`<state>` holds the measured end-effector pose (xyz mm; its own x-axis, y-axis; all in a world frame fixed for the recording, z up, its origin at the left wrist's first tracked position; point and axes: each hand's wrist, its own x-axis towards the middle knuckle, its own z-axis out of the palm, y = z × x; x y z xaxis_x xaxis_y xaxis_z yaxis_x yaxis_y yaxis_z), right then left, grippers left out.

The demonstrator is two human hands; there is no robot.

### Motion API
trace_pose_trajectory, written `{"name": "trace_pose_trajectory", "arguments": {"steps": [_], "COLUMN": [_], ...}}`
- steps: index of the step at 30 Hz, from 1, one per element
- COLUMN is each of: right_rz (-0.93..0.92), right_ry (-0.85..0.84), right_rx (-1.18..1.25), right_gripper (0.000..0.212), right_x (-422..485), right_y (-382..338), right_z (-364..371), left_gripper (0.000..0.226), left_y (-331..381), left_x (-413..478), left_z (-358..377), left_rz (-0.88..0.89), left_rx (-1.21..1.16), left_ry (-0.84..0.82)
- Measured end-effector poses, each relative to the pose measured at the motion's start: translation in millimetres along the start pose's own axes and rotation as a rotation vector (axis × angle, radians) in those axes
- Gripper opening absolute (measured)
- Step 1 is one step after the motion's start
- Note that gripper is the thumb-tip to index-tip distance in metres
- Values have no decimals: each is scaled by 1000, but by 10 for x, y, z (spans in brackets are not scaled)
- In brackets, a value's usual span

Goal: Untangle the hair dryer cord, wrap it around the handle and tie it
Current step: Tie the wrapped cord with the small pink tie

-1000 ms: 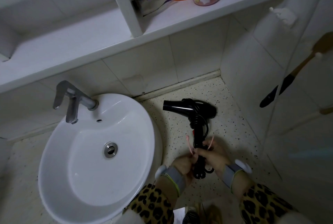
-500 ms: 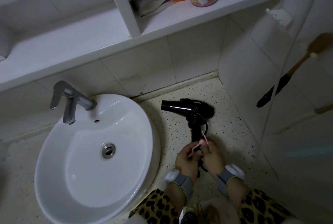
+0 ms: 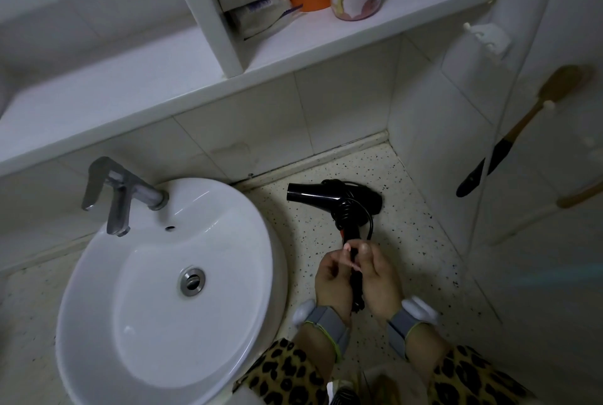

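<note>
Hair dryer [image 3: 336, 199], black, flat on speckled worktop [image 3: 414, 241] toward its back right corner, just beside round white sink [image 3: 98, 274], nozzle toward the sink, handle [image 3: 352, 235] toward the front edge. Black cord [image 3: 347, 212] coiled round the top of the handle, one loop loose on the right side. Left hand [image 3: 332, 277] and right hand [image 3: 380, 277] close together at the handle's lower end, fingers of both curled round it, fingertips meeting on top; pale pink sliver there, tie or nail impossible to tell. Dark plug [image 3: 358, 303] below, between the wrists. Grey wristbands on both wrists, leopard-print sleeves behind. Metal faucet [image 3: 120, 192] at the sink's back rim. Bottles and a box on white shelf [image 3: 326, 45] above.
</note>
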<state>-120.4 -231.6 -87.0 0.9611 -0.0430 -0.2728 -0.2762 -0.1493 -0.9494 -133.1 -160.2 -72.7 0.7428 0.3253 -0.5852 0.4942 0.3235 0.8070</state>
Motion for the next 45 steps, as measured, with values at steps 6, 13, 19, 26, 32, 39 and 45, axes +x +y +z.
{"name": "trace_pose_trajectory", "arguments": {"steps": [6,13,19,26,32,39,45], "right_rz": [21,-68,-73,32,28,44,46], "right_ry": [19,-107,-28,64,86,75,60], "right_rx": [78,70,50,77,26,13,16], "right_gripper": [10,14,14,4,13,11,13], "right_x": [17,-26,17,17,28,16,8], "right_y": [-4,40,44,84,100,101,109], "right_z": [-66,-114,-52,-45,-42,-42,-51], "left_gripper": [12,9,18,24,26,26,26], "left_y": [-23,-90,-94,-122,-141,-145,-140], "left_x": [12,76,99,124,138,140,141], "left_z": [7,-26,-49,-81,-101,-122,-125], "left_rz": [-49,-97,-107,-114,-90,-92,-102], "left_rx": [-67,-100,-116,-138,-110,-105,-105], "left_ry": [-2,5,-25,-9,-12,0,-1]}}
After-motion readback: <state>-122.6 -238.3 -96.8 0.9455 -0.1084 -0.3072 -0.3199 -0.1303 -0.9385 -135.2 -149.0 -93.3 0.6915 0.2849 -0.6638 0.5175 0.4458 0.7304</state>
